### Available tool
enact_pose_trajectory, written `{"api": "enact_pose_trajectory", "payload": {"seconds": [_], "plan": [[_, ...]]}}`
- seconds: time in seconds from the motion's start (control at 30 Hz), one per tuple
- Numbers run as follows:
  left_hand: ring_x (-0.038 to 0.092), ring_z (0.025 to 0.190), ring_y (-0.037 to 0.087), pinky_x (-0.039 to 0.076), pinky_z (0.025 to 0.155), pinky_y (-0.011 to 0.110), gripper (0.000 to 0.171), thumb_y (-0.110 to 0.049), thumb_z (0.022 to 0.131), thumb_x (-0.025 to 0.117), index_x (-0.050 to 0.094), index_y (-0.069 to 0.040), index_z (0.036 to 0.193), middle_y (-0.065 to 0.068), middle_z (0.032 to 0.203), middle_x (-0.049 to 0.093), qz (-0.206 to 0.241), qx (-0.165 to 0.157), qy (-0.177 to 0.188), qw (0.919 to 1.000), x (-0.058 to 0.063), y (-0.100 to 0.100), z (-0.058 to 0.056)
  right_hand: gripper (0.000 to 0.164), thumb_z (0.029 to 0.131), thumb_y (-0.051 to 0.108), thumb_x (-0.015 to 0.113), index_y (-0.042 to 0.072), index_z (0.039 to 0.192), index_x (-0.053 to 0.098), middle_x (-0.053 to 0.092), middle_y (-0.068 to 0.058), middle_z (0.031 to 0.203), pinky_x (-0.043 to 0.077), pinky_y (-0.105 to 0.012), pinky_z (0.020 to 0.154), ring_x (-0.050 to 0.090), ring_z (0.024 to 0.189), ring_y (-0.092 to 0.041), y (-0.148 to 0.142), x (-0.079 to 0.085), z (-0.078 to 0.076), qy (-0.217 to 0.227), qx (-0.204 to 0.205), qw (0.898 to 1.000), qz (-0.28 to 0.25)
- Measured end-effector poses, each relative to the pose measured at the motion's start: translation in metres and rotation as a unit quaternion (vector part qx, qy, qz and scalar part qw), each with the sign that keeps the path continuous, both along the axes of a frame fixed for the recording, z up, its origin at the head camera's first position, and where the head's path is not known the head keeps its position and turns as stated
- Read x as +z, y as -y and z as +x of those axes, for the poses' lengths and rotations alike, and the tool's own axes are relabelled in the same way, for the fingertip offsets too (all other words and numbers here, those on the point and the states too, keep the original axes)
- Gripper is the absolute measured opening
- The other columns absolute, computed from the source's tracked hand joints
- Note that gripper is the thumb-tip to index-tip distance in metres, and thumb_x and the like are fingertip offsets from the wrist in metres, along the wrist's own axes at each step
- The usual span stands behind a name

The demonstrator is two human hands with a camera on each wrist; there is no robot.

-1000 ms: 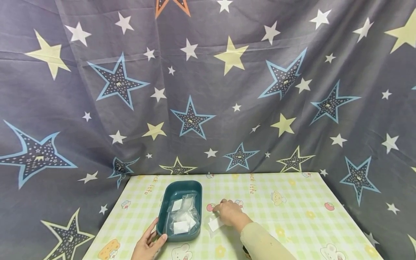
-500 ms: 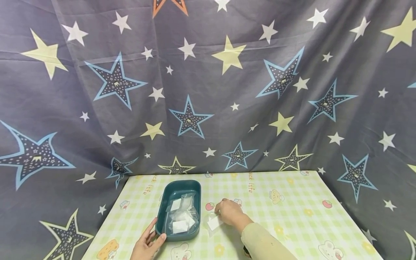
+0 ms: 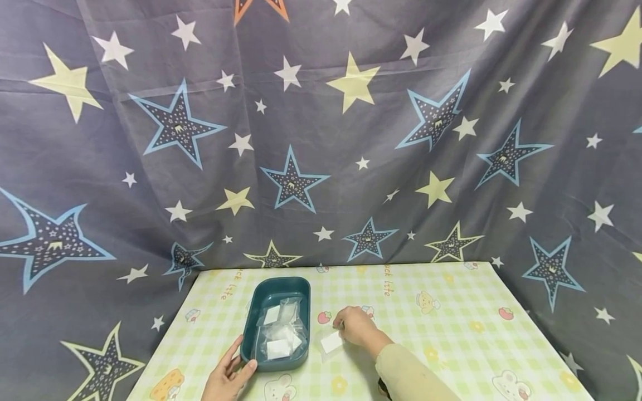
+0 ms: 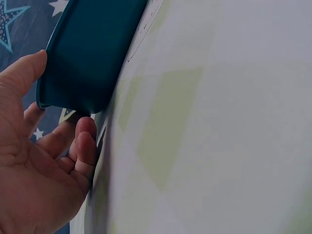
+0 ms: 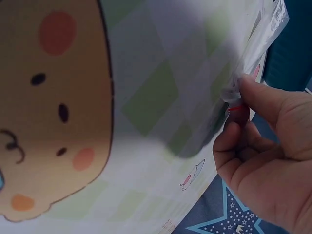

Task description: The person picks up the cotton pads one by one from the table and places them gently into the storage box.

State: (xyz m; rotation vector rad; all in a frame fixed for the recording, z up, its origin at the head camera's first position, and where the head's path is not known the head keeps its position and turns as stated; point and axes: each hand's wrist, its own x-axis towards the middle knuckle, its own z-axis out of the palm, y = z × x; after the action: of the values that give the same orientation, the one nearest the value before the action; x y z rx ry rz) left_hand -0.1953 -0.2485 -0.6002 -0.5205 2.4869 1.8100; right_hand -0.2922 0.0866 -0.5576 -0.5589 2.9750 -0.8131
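My left hand (image 3: pixel 230 374) grips the near left corner of a dark teal plastic tub (image 3: pixel 280 366); in the left wrist view the thumb is at its rim and the other fingers are curled by the corner. Inside the tub lie several clear plastic zip bags (image 3: pixel 278 336) with white labels. To its right, my right hand (image 3: pixel 357 327) pinches the far end of another clear zip bag (image 3: pixel 331 342), which has a white label. A red line shows on this bag by the thumb and forefinger (image 5: pixel 238 116) in the right wrist view.
A tablecloth (image 3: pixel 441 340) with green checks and cartoon prints covers the table. Behind it and at both sides hangs a dark grey curtain (image 3: pixel 321 133) with stars. The tub's right wall stands between the bag in my right hand and those inside.
My right hand stays on the bag, which has shifted slightly as the fingers draw in at its end. The left hand and the tub hold still.
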Motion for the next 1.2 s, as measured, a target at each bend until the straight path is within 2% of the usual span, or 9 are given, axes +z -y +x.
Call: {"api": "enact_pose_trajectory", "payload": {"seconds": [0.13, 0.27, 0.47, 0.6, 0.77, 0.93, 1.07, 1.2], "plan": [[0.062, 0.138, 0.045, 0.054, 0.073, 0.023, 0.100, -0.054, 0.088, 0.086, 0.039, -0.018, 0.168, 0.034, 0.152, 0.056, -0.004, -0.004, -0.005, 1.0000, 0.002, -0.001, 0.000, 0.017, 0.087, -0.002, 0.081, 0.012, 0.098, 0.085, 0.081, -0.003, 0.104, 0.064, -0.046, 0.087, 0.077, 0.099, -0.027, -0.008, 0.003, 0.004, -0.002, -0.008, 1.000, 0.007], [0.062, 0.137, 0.046, 0.054, 0.072, 0.023, 0.100, -0.055, 0.089, 0.084, 0.038, -0.018, 0.168, 0.035, 0.153, 0.054, -0.006, -0.013, -0.011, 0.9998, 0.003, 0.000, -0.001, 0.016, 0.092, -0.002, 0.077, 0.009, 0.100, 0.085, 0.083, -0.006, 0.105, 0.065, -0.044, 0.086, 0.079, 0.099, -0.029, -0.017, 0.006, 0.006, -0.032, -0.001, 0.999, 0.007], [0.056, 0.142, 0.049, 0.054, 0.074, 0.024, 0.099, -0.055, 0.090, 0.083, 0.036, -0.018, 0.169, 0.037, 0.156, 0.050, -0.004, -0.019, -0.008, 0.9998, 0.004, 0.002, -0.001, 0.025, 0.086, -0.010, 0.073, 0.002, 0.106, 0.084, 0.083, -0.011, 0.100, 0.065, -0.042, 0.081, 0.079, 0.092, -0.028, -0.025, 0.017, 0.001, -0.065, 0.010, 0.998, -0.022], [0.063, 0.136, 0.045, 0.053, 0.072, 0.023, 0.100, -0.054, 0.089, 0.085, 0.037, -0.017, 0.169, 0.037, 0.155, 0.049, 0.002, -0.016, -0.007, 0.9998, 0.003, 0.003, 0.000, 0.024, 0.089, -0.006, 0.077, 0.004, 0.110, 0.083, 0.082, -0.009, 0.101, 0.064, -0.036, 0.077, 0.077, 0.090, -0.023, -0.022, 0.028, -0.005, -0.085, 0.009, 0.995, -0.043], [0.069, 0.129, 0.040, 0.053, 0.072, 0.024, 0.102, -0.055, 0.087, 0.087, 0.038, -0.017, 0.168, 0.037, 0.155, 0.049, 0.007, -0.012, 0.001, 0.9999, 0.001, 0.004, -0.001, 0.026, 0.094, 0.001, 0.079, 0.008, 0.118, 0.082, 0.079, -0.008, 0.107, 0.062, -0.028, 0.075, 0.076, 0.087, -0.020, -0.009, 0.052, -0.003, -0.117, 0.007, 0.990, -0.079], [0.068, 0.130, 0.042, 0.055, 0.073, 0.025, 0.101, -0.054, 0.087, 0.087, 0.038, -0.016, 0.168, 0.036, 0.155, 0.050, 0.014, -0.010, -0.001, 0.9999, 0.001, 0.003, 0.000, 0.025, 0.094, 0.003, 0.079, 0.008, 0.118, 0.083, 0.078, -0.006, 0.103, 0.060, -0.028, 0.074, 0.072, 0.082, -0.017, 0.014, 0.078, 0.004, -0.166, 0.012, 0.979, -0.113], [0.066, 0.133, 0.044, 0.056, 0.075, 0.024, 0.101, -0.052, 0.088, 0.087, 0.038, -0.015, 0.168, 0.036, 0.154, 0.052, 0.016, -0.011, -0.005, 0.9998, 0.002, 0.002, 0.001, 0.026, 0.092, 0.001, 0.080, 0.006, 0.117, 0.082, 0.080, -0.007, 0.106, 0.061, -0.026, 0.075, 0.074, 0.083, -0.018, 0.035, 0.091, 0.011, -0.187, 0.045, 0.971, -0.143], [0.063, 0.137, 0.046, 0.055, 0.076, 0.023, 0.101, -0.053, 0.088, 0.086, 0.037, -0.015, 0.168, 0.035, 0.154, 0.052, 0.014, -0.014, -0.007, 0.9998, 0.002, 0.002, 0.002, 0.026, 0.093, 0.000, 0.079, 0.006, 0.119, 0.082, 0.079, -0.007, 0.104, 0.061, -0.023, 0.075, 0.075, 0.084, -0.017, 0.053, 0.099, 0.021, -0.189, 0.090, 0.966, -0.152]]}}
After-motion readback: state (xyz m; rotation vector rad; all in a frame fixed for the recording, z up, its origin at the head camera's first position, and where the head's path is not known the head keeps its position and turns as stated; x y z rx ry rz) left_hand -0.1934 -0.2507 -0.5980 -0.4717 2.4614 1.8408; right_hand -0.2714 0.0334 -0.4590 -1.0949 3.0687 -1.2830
